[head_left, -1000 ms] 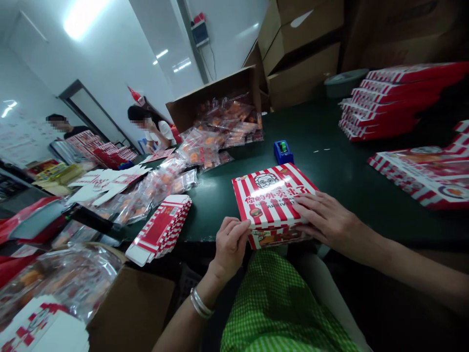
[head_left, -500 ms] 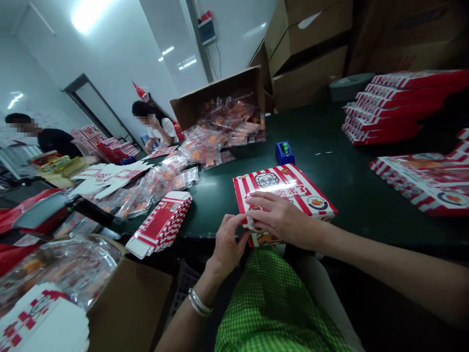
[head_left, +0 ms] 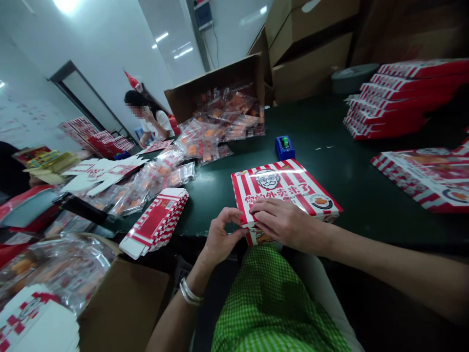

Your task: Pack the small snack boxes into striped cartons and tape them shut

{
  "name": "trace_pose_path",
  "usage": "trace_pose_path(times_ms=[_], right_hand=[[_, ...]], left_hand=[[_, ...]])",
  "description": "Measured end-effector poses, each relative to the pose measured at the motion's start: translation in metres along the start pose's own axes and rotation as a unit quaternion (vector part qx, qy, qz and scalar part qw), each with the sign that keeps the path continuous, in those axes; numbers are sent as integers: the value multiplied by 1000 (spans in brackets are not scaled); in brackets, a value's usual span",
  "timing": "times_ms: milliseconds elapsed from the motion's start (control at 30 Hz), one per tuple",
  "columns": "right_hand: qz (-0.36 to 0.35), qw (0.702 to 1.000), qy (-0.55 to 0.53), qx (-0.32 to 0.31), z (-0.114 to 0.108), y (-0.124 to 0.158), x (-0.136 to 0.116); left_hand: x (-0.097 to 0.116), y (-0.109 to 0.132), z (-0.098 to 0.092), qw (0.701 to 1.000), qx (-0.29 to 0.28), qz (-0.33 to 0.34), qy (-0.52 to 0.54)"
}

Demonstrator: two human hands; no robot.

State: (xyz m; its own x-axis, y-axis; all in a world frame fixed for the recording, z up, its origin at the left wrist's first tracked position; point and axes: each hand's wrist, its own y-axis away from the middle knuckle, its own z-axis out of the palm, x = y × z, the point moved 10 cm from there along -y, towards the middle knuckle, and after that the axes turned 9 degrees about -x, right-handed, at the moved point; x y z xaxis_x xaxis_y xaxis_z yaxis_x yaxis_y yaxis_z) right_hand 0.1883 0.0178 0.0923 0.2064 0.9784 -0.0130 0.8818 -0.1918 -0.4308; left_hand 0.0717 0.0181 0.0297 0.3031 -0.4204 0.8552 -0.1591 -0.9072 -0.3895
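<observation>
The left hand (head_left: 223, 232) and right hand (head_left: 286, 222) both rest on a red-and-white striped carton (head_left: 282, 188), which lies flat at the near edge of a dark green table (head_left: 322, 127), directly in front of the person's lap. Its long axis runs roughly left to right across the body, slanting slightly toward the person at the right end. Its near left corner projects past the table edge.

The right arm reaches across from the right side, placing the right hand over the near edge of the lid. This hand is open, with the fingers extended and lying flat on the carton. The left hand is nearer the near left corner, with its fingers curled and their tips at the corner. Whether it is gripping the carton cannot be determined.

A metal bracelet (head_left: 188, 293) encircles the left wrist, and a green checked apron (head_left: 267, 303) covers the lap. To the left, a stack of folded striped cartons (head_left: 154, 222) lies beside clear packets of orange food (head_left: 161, 176). Beyond the carton stand a blue tape dispenser (head_left: 285, 148) and an open cardboard box (head_left: 216, 83) of packets. Further stacks of striped cartons (head_left: 399, 100) lie at the right. A co-worker (head_left: 148, 120) sits at the far end.
</observation>
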Motion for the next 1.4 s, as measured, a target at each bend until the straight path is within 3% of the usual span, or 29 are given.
trace_pose_path(times_ms=[100,200,367,600,733,867,1000,1133,1267,1400], right_hand=[[16,999,-25,-11,1,1,5],[-28,999,-33,5,-4,4,-2],[-57,997,-50,8,-11,6,-9],[-46,997,-58,-27,0,5,-8],[-31,997,-66,-26,4,7,-3],[-11,998,-65,-9,2,9,2],[-4,999,-48,-6,5,7,3],[-23,999,-36,10,4,6,-3],[-16,999,24,20,-13,36,7],[87,992,34,86,-35,93,46]], left_hand=[[-1,7,-3,1000,30,-8,7],[7,17,-7,995,83,1,-56],[4,16,-1,998,39,-42,-19],[8,3,-6,998,39,-38,-27],[6,12,-1,996,66,-39,-40],[26,26,0,987,76,4,-143],[59,26,-4,947,96,73,-298],[56,15,18,930,30,154,-331],[46,17,24,927,28,193,-321],[59,1,31,916,-26,175,-359]])
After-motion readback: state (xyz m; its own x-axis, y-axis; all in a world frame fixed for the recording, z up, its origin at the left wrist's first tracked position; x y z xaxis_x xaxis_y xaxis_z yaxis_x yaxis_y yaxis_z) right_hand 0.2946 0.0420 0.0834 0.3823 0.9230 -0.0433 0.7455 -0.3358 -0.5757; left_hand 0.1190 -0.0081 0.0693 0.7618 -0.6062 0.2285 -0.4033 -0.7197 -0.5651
